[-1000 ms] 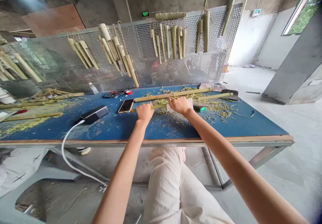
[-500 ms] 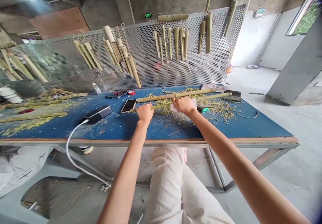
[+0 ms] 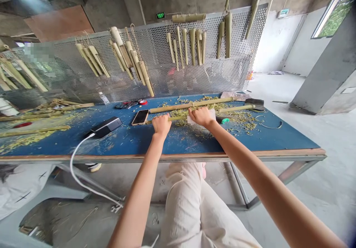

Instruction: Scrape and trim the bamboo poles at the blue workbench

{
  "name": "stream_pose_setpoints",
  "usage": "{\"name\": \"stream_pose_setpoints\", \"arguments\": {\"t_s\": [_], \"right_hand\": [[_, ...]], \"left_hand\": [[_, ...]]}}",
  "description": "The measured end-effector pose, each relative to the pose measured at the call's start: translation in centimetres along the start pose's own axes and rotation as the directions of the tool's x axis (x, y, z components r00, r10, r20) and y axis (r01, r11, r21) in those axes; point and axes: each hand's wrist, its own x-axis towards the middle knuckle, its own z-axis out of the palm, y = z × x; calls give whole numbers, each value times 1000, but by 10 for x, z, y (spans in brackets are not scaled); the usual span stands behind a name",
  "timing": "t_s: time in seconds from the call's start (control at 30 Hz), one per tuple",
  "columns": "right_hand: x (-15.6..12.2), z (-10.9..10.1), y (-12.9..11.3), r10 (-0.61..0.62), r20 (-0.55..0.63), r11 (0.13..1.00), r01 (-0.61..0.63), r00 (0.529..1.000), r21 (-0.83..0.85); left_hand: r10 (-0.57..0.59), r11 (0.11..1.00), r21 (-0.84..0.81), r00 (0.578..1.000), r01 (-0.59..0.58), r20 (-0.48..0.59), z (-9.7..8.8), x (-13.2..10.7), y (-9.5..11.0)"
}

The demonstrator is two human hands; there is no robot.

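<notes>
**Both hands closed on a slender bamboo stalk**

Left hand (image 3: 161, 123) and right hand (image 3: 200, 116), arms outstretched, knuckles up, clasp the smooth, round, green stalk (image 3: 236, 108). It lies lengthwise on the blue tabletop (image 3: 139, 140) among fibrous shavings (image 3: 241, 118). A pale sheet (image 3: 213, 113) shows beneath the right palm.

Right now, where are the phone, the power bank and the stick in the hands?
phone (image 3: 140, 117): head view, middle of its screen.
power bank (image 3: 106, 126): head view, middle of its top face.
stick (image 3: 236, 108): head view, bare stretch near its right end.
</notes>
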Motion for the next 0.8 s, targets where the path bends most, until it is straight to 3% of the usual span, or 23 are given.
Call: {"name": "stream_pose_setpoints", "arguments": {"t_s": [0.17,0.33,0.5,0.6,0.67,0.7,0.8], "right_hand": [[0,-2,10,-68,-74,997,66,995,-32],[4,2,35,-244,-193,969,233,950,-79],[4,-2,51,-176,-355,984,166,918,-60],[0,-9,53,-40,-472,999,48,881,5],[-3,-13,52,130,-557,989,-69,820,130],[-3,-15,51,239,-596,966,-127,767,224],[-1,-18,50,574,-615,797,-198,540,570]], "left_hand": [[-89,996,-5,994,89,-65,0,4,-12],[-182,983,-15,979,182,-88,-1,4,-23],[-225,974,-14,973,224,-55,0,3,-22],[-255,967,-31,966,254,-47,-1,3,-22],[-282,959,-39,959,280,-36,-2,3,-21],[-290,956,-40,956,289,-30,-3,3,-20],[-305,952,-40,952,304,-17,-4,3,-18]]}}
